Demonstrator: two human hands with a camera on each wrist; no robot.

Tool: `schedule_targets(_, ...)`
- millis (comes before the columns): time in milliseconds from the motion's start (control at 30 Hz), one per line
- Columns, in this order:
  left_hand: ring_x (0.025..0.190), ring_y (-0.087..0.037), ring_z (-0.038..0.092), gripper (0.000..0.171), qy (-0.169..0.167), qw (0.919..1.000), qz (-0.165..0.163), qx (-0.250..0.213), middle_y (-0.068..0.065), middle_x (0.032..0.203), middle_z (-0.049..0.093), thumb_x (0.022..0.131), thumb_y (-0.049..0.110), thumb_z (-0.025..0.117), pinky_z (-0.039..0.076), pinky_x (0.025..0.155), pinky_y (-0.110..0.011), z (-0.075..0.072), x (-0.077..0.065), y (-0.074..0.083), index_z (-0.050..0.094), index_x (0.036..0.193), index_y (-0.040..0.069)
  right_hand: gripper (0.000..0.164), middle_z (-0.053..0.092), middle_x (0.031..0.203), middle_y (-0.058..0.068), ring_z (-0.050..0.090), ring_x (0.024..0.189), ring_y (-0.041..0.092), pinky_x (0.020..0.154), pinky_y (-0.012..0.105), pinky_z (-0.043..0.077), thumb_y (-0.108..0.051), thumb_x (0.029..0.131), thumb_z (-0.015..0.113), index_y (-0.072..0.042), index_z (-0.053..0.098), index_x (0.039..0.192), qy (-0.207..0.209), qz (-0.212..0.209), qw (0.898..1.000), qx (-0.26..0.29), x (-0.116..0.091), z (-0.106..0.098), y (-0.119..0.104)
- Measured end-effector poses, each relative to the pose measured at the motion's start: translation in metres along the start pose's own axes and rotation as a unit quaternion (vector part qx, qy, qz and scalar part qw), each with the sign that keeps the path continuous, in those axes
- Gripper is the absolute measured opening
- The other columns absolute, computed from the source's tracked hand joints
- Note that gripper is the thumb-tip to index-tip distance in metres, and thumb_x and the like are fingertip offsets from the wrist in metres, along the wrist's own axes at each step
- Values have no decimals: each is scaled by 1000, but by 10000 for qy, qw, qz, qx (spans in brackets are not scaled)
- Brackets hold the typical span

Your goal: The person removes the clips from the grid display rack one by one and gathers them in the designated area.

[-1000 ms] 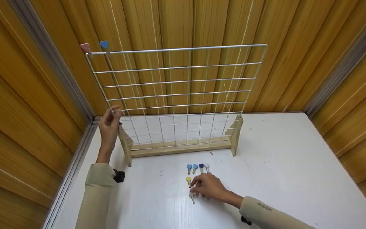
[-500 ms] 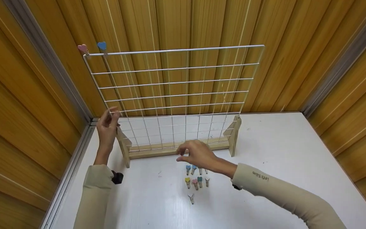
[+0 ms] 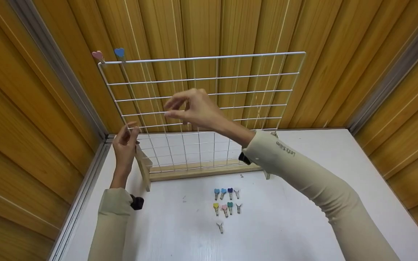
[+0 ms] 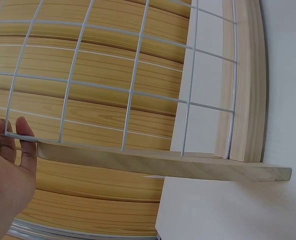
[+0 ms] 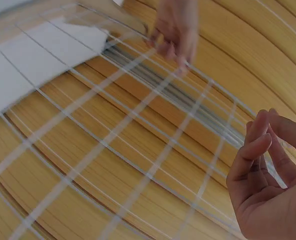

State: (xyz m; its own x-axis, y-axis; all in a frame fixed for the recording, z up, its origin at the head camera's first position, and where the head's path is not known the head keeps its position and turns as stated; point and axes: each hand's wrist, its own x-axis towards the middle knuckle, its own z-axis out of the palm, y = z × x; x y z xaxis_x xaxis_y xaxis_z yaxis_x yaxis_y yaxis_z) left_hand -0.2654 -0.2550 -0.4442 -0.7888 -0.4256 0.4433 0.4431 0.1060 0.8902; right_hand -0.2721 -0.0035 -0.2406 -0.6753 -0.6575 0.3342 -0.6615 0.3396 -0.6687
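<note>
A white wire grid panel (image 3: 216, 77) stands upright in a wooden stand (image 3: 209, 173). My left hand (image 3: 125, 145) grips the panel's left side wire just above the stand's left upright; in the left wrist view the thumb and fingers (image 4: 27, 145) close round that wire. In front of the panel, my right hand (image 3: 194, 108) is raised with bent fingers. Its fingertips come together in the right wrist view, but whether anything small is between them cannot be seen. A pink heart clip (image 3: 97, 55) and a blue heart clip (image 3: 119, 52) sit on the top wire at the left.
Several small clips lie in rows on the white table (image 3: 180, 224), among them a yellow heart clip (image 3: 216, 208), a teal one (image 3: 230, 207) and a whitish one (image 3: 220, 227) nearest me. Wood-patterned walls (image 3: 238, 29) enclose the table's back and sides.
My right hand has risen from beside the clips on the table, up and leftward to the front of the grid. Clips it covered are visible now. The left hand keeps its grip.
</note>
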Motion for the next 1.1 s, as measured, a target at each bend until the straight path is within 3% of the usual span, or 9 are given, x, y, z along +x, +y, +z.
schedule_targets(167,80,-8,57,24,81,10000,-57,-7,9,96,69,104,13,60,51,70,-25,-4,-3,-1,67,124,3,25,77,107,11,71,71,13,65,23,58,-14,93,76,-3,74,115,477,-212,9946,899,33,-6,-24)
schedule_targets(333,83,-8,59,21,118,9999,-90,-17,9,98,70,103,13,60,50,71,-24,-9,-5,1,69,122,10,34,73,117,11,71,73,16,61,24,57,-11,95,73,-3,68,128,877,-402,9787,1811,59,10,-40)
schedule_targets(500,84,-7,58,22,127,9999,-74,1,10,98,70,103,12,61,50,70,-24,-9,-7,-1,68,124,9,54,57,144,10,75,92,29,69,29,62,-9,101,64,-7,46,152,857,-374,9629,2533,81,33,-45)
schedule_targets(600,82,-7,57,21,183,9998,-72,-24,9,97,69,103,12,61,50,70,-23,-7,-8,-1,69,123,10,58,53,150,8,75,91,28,70,30,62,-12,104,59,-10,36,158,727,-307,9598,2694,92,43,-45)
schedule_targets(800,83,-8,57,27,70,9998,-137,-93,4,99,68,104,13,60,50,72,-25,0,-11,-2,65,127,1,36,66,127,10,67,63,19,55,24,54,-10,104,59,-3,58,139,1115,-617,9553,2666,96,55,-39)
schedule_targets(933,82,-9,56,25,113,9998,-152,-73,-8,102,68,103,14,61,51,72,-26,-2,-13,-1,67,126,4,30,71,120,11,62,54,19,51,22,49,-10,102,62,0,65,130,1491,-736,9477,2722,95,60,-40)
schedule_targets(1000,81,-8,55,24,105,9998,-175,-83,-11,102,67,103,11,60,50,71,-24,-2,-15,8,67,126,4,30,73,119,11,62,52,19,50,20,48,-10,101,63,0,67,129,1600,-696,9462,2724,95,61,-41)
schedule_targets(1100,80,-7,54,24,42,9997,-214,-107,-3,97,67,103,10,59,49,71,-21,0,-18,22,67,125,3,28,75,119,12,61,46,16,47,20,45,-10,99,65,0,71,125,1739,-720,9430,2743,95,61,-43)
